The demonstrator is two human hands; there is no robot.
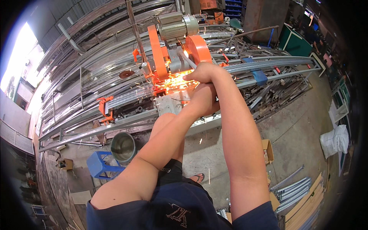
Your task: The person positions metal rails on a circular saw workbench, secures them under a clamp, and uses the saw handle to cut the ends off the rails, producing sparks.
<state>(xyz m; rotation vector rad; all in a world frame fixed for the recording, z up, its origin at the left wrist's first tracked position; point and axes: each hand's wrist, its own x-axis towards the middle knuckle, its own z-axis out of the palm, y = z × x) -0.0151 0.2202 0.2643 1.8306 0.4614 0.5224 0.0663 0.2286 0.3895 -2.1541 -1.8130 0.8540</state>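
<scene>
An orange cut-off saw point(158, 53) with a grey motor point(174, 26) stands in front of me. Bright sparks point(174, 82) spray across its base, hiding the cutting point. My right hand point(203, 73) is closed around the saw's grey handle point(188, 59), beside the round orange guard point(198, 49). Just below my right wrist, my left hand point(206, 100) sits low by the saw's metal base point(167, 105). Its fingers look curled, but what they hold is hidden. Long silvery metal profiles point(132, 94) lie on the rails beside the saw.
An orange clamp point(105, 109) sits on the left rail point(96, 130). A grey bucket point(123, 147) and blue plastic stool point(101, 165) stand at lower left. Piled metal lengths point(268, 96) lie behind. Right: a cardboard box point(269, 151), bundled metal strips point(293, 193), a white sack point(334, 141).
</scene>
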